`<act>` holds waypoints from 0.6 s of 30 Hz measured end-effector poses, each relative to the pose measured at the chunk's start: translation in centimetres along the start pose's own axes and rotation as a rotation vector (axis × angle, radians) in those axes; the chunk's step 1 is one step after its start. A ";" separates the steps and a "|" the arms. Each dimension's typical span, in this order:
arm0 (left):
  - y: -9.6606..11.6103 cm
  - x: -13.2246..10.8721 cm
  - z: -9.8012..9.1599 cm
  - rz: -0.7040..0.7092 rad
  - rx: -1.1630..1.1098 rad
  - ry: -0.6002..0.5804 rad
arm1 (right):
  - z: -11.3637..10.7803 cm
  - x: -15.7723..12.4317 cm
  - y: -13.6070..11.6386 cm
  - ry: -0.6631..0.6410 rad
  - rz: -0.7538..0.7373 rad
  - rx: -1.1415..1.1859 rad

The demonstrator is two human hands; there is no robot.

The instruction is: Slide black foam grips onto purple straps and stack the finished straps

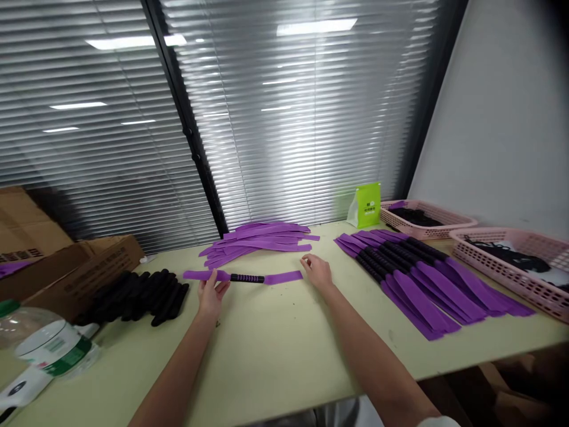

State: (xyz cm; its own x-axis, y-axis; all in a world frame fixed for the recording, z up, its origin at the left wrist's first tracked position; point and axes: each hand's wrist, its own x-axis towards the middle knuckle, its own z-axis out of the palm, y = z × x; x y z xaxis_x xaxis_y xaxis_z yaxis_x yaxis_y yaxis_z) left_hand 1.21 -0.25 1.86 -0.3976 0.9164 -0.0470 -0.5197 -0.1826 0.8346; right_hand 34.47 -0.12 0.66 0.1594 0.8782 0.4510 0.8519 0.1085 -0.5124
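Note:
A purple strap with a black grip sleeve (247,277) lies flat on the pale table (275,344). My left hand (211,295) pinches the strap's left part, thumb on top. Just right of the strap's right end my right hand (316,271) rests on the table with its fingers loosely spread, holding nothing. Behind them lies a loose pile of plain purple straps (260,239). To the right is a row of finished purple straps with black sleeves (413,270). A heap of black grip sleeves (142,293) sits to the left.
Two pink baskets (427,218) (511,261) with dark items stand at the right, a green pouch (367,204) behind them. Cardboard boxes (66,267) and a plastic bottle (48,350) are at the left. Window blinds run behind the table.

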 end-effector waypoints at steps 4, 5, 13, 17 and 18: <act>-0.6 -0.5 0.4 -0.061 0.050 -0.067 | 1.0 -0.4 -0.9 0.087 -0.169 0.062; -0.7 -0.7 0.5 -0.075 0.061 -0.090 | 1.4 -0.6 -1.4 0.075 -0.243 0.090; -0.6 -2.0 1.1 -0.139 0.069 -0.305 | 3.6 -2.8 -5.5 -0.250 -0.595 0.085; -0.7 -2.0 1.3 -0.117 0.042 -0.308 | 3.6 -2.8 -5.6 -0.319 -0.569 0.085; -0.7 -2.0 1.3 -0.105 0.039 -0.301 | 3.6 -2.8 -5.6 -0.324 -0.559 0.090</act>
State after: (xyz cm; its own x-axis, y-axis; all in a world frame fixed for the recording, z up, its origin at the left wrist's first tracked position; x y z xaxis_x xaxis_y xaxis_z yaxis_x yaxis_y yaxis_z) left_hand 3.36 -1.50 2.07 -0.0986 0.9948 0.0254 -0.5142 -0.0727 0.8546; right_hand 27.46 -1.50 -0.31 -0.4666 0.7724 0.4309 0.7153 0.6161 -0.3298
